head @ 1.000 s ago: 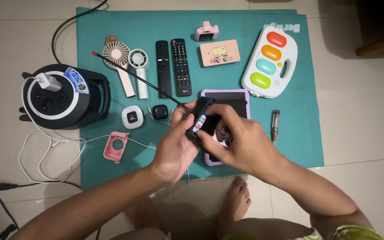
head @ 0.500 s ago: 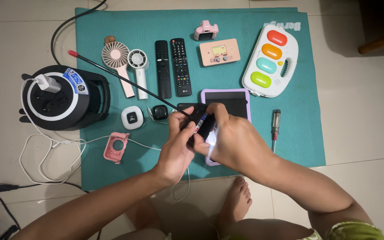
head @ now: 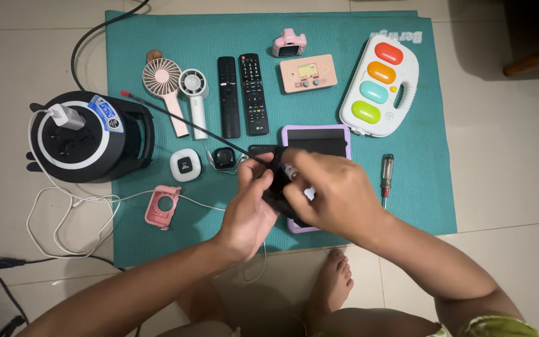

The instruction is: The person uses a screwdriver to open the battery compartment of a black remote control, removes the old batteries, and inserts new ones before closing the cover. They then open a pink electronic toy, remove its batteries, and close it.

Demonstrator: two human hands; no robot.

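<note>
1. Head view: a small black device [head: 276,181] with a long thin antenna [head: 188,125] is held just above the teal mat [head: 357,206], over the near edge of a purple-framed tablet [head: 319,138]. The antenna slants up and left to a red tip near the pink hand fan [head: 165,84].
2. The left hand [head: 247,209] is closed around the device's left side, and the right hand [head: 332,196] is closed over its right side, with a small battery [head: 290,170] pinched at the fingertips.
3. On the mat beyond the hands are laid two black remotes [head: 242,93], a white hand fan [head: 196,97], a pink toy camera [head: 289,42], a pink handheld game [head: 308,73] and a white toy with four coloured buttons [head: 378,84].
4. A screwdriver [head: 386,175] is seen right of the tablet; a white earbud case [head: 186,165], a black case [head: 224,158] and a pink watch bumper [head: 163,206] lie to the left.
5. The mat is spread on pale floor tiles [head: 513,156]. A black cylindrical power unit [head: 88,134] with a white plug and cable [head: 63,212] stands at the mat's left edge.
6. The device's body is mostly covered by the hands, so its open side cannot be made out. The lower half of the tablet is hidden. A wooden furniture leg [head: 534,59] is cut off at the top right.
</note>
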